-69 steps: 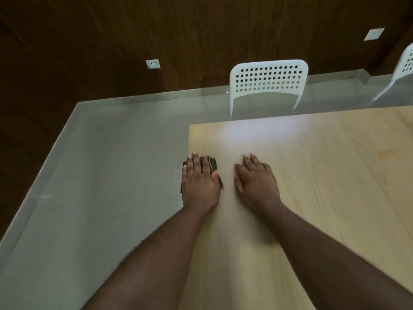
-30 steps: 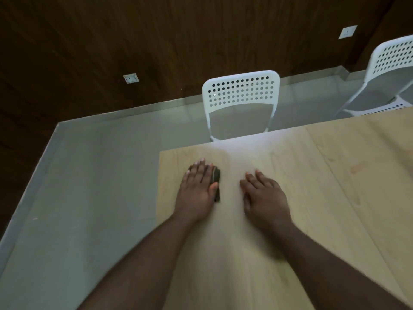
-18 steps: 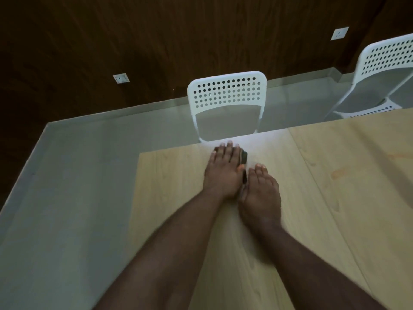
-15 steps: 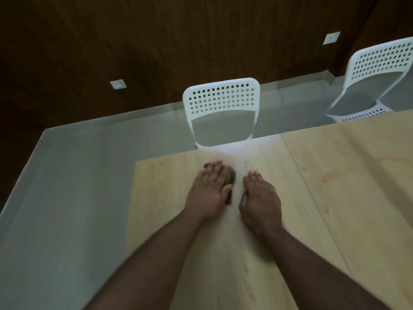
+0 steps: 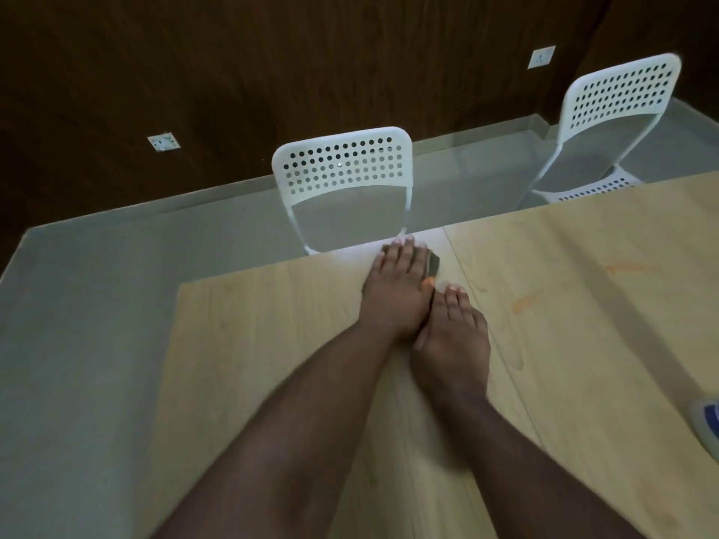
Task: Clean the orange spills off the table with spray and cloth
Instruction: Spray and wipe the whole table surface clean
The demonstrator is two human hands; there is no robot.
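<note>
Wooden table [image 5: 272, 344]; white chair [image 5: 342, 169]; dark wall [image 5: 272, 52]

The bench [image 5: 272, 344] is seen in pale, light wood with a fine straight grain. Orange smears [image 5: 525, 301] are spread over it right of the dark cloth [image 5: 432, 264], which shows a greenish-grey sheen. Two white chairs [image 5: 342, 169] with backs patterned in rows of round holes are set beyond the bench. The floor [image 5: 78, 344] is grey-green, the wall [image 5: 272, 52] dark brown wood-grain with white sockets [image 5: 163, 142].
</note>
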